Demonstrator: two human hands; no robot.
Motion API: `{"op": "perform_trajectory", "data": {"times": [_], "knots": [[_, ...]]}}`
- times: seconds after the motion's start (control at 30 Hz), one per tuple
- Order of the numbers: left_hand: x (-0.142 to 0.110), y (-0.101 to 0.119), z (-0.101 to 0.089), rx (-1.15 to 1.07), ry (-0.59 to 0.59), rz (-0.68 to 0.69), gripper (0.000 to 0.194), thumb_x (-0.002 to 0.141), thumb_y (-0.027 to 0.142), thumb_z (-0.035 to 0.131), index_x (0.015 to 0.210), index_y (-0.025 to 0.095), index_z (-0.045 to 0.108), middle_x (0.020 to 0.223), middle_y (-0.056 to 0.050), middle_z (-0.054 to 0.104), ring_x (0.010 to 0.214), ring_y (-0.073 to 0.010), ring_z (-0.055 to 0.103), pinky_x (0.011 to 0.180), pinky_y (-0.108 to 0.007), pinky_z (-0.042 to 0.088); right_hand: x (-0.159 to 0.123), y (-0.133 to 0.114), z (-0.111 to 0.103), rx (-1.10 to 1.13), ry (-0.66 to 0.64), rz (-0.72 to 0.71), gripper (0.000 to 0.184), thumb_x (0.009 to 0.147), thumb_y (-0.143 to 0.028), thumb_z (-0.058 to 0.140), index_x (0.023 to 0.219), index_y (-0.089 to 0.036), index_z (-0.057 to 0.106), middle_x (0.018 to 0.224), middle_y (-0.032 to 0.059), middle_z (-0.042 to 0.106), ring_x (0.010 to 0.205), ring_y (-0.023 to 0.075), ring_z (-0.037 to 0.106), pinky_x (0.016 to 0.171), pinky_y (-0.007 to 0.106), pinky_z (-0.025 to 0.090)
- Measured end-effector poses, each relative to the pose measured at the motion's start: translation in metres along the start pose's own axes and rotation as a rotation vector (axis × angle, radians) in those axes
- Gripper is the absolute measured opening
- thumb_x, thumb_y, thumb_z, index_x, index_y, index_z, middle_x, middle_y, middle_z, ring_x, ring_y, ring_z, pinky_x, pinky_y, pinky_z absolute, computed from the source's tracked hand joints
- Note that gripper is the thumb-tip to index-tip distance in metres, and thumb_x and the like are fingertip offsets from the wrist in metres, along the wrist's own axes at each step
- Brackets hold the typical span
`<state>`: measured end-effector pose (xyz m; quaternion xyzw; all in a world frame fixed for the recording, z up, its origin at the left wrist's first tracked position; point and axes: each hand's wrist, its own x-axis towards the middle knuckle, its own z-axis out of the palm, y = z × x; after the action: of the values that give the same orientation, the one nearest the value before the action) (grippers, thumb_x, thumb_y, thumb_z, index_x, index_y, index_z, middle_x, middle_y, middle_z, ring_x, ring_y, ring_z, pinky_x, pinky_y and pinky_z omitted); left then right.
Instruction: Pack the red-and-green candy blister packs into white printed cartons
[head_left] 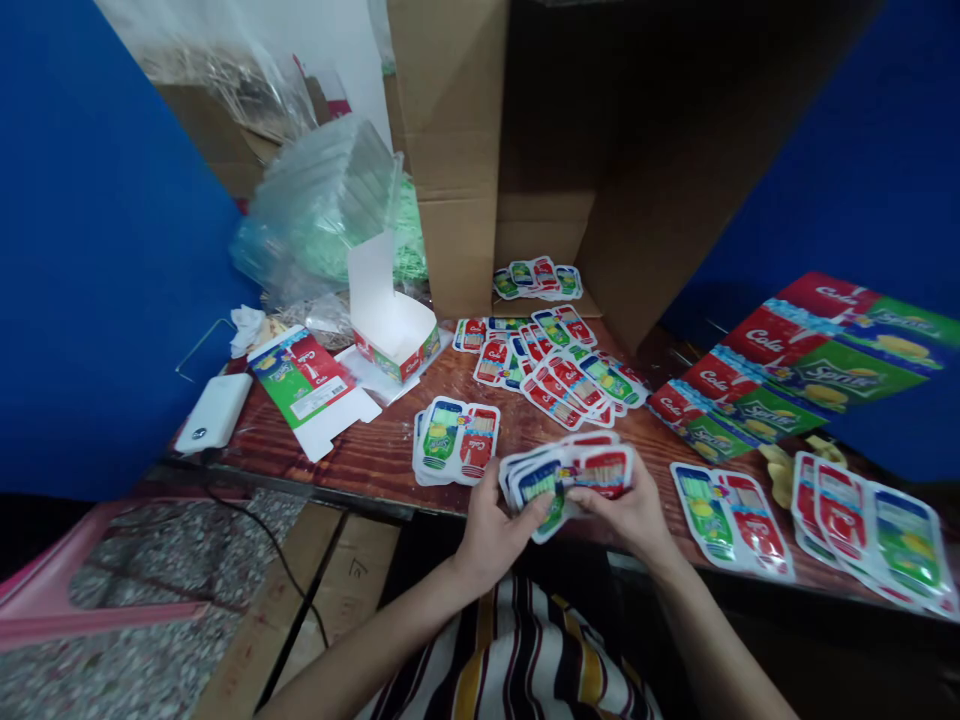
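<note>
Both my hands grip one stack of red, green and blue toothpick blister packs (577, 473) above the near edge of the wooden table (375, 455). My left hand (495, 530) holds the stack's left end, thumb on top. My right hand (634, 510) closes on its right end. Just left of the hands a small neat pile of the same packs (456, 440) lies on the table. A loose heap of packs (559, 365) is spread farther back.
An open small printed box (394, 335) and a flat printed carton (307, 385) lie at the left beside a white power bank (216, 412). A big cardboard box (465, 150) stands behind. Flat Cola and Sprite cartons (795, 370) and more packs (870, 530) lie right.
</note>
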<state>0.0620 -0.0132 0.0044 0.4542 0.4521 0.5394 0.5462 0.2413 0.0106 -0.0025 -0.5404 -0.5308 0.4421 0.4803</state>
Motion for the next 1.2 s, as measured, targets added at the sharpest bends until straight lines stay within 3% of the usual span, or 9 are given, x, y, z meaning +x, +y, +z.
{"op": "perform_trajectory", "data": {"times": [0.2, 0.3, 0.4, 0.57, 0.67, 0.77, 0.9, 1.03, 1.2], "knots": [[0.046, 0.015, -0.062, 0.106, 0.177, -0.085, 0.037, 0.075, 0.040, 0.070, 0.099, 0.016, 0.056, 0.093, -0.007, 0.071, 0.082, -0.0199, 0.067, 0.074, -0.030, 0.054, 0.030, 0.007, 0.082, 0.209, -0.155, 0.065, 0.050, 0.076, -0.046, 0.069, 0.114, -0.021, 0.047, 0.108, 0.0082, 0.067, 0.091, 0.0218, 0.066, 0.080, 0.038, 0.055], [0.077, 0.013, -0.099, 0.537, 0.224, -0.172, 0.029, 0.077, 0.036, 0.067, 0.095, 0.015, 0.059, 0.089, -0.008, 0.072, 0.081, -0.0211, 0.068, 0.074, -0.030, 0.052, 0.049, 0.010, 0.115, -0.079, -0.190, 0.021, 0.056, 0.080, -0.047, 0.063, 0.124, -0.019, 0.042, 0.107, 0.0103, 0.068, 0.095, 0.0240, 0.066, 0.083, 0.038, 0.052], [0.093, 0.007, -0.116, 0.856, 0.235, -0.251, 0.027, 0.074, 0.033, 0.069, 0.091, 0.014, 0.061, 0.088, -0.012, 0.072, 0.088, -0.0270, 0.068, 0.078, -0.034, 0.049, 0.061, 0.008, 0.124, -0.572, -0.217, 0.008, 0.073, 0.081, -0.051, 0.061, 0.139, -0.014, 0.034, 0.095, 0.0125, 0.070, 0.088, 0.0288, 0.067, 0.078, 0.040, 0.050], [0.086, 0.009, -0.109, 1.113, 0.233, -0.279, 0.049, 0.083, 0.043, 0.057, 0.121, 0.014, 0.050, 0.104, -0.017, 0.069, 0.098, -0.0323, 0.066, 0.081, -0.038, 0.046, 0.095, 0.004, 0.074, -0.893, 0.011, -0.274, 0.050, 0.093, -0.052, 0.042, 0.128, -0.019, 0.053, 0.117, 0.0153, 0.062, 0.106, 0.0286, 0.059, 0.087, 0.040, 0.046], [0.079, 0.012, -0.102, 1.248, 0.251, -0.228, 0.052, 0.087, 0.046, 0.050, 0.129, 0.016, 0.043, 0.117, -0.018, 0.063, 0.097, -0.0334, 0.065, 0.078, -0.040, 0.047, 0.127, 0.017, 0.027, -1.134, 0.222, -0.214, 0.064, 0.088, -0.051, 0.052, 0.137, -0.011, 0.045, 0.131, 0.0232, 0.051, 0.121, 0.0381, 0.046, 0.097, 0.051, 0.038], [0.074, 0.013, -0.100, 1.393, 0.269, -0.137, 0.046, 0.090, 0.046, 0.042, 0.124, 0.015, 0.048, 0.117, -0.017, 0.059, 0.094, -0.0331, 0.063, 0.076, -0.042, 0.048, 0.144, 0.039, 0.000, -1.265, 0.138, -0.116, 0.066, 0.087, -0.050, 0.054, 0.137, -0.008, 0.044, 0.132, 0.0259, 0.050, 0.120, 0.0416, 0.046, 0.094, 0.054, 0.039], [0.067, 0.016, -0.092, 1.503, 0.333, 0.145, 0.044, 0.091, 0.043, 0.043, 0.121, 0.012, 0.053, 0.113, -0.018, 0.055, 0.110, -0.0358, 0.052, 0.090, -0.050, 0.043, 0.134, 0.057, -0.004, -1.271, 0.044, -0.252, 0.051, 0.095, -0.038, 0.040, 0.135, -0.007, 0.048, 0.132, 0.0261, 0.051, 0.115, 0.0365, 0.051, 0.094, 0.049, 0.041], [0.052, 0.018, -0.062, 1.227, 0.139, 0.483, 0.029, 0.093, 0.032, 0.046, 0.117, 0.018, 0.056, 0.117, -0.013, 0.054, 0.120, -0.0295, 0.045, 0.102, -0.047, 0.037, 0.113, 0.050, -0.007, -1.241, -0.023, -0.309, 0.044, 0.096, -0.037, 0.040, 0.130, -0.014, 0.055, 0.127, 0.0182, 0.058, 0.109, 0.0305, 0.057, 0.092, 0.043, 0.044], [0.029, 0.000, -0.012, 0.997, -0.223, 0.542, 0.019, 0.092, 0.025, 0.047, 0.107, 0.019, 0.059, 0.109, -0.010, 0.057, 0.117, -0.0259, 0.047, 0.102, -0.046, 0.040, 0.121, 0.035, -0.042, -1.155, 0.004, -0.320, 0.045, 0.097, -0.045, 0.034, 0.121, -0.018, 0.061, 0.114, 0.0115, 0.067, 0.101, 0.0240, 0.063, 0.087, 0.033, 0.048]]}}
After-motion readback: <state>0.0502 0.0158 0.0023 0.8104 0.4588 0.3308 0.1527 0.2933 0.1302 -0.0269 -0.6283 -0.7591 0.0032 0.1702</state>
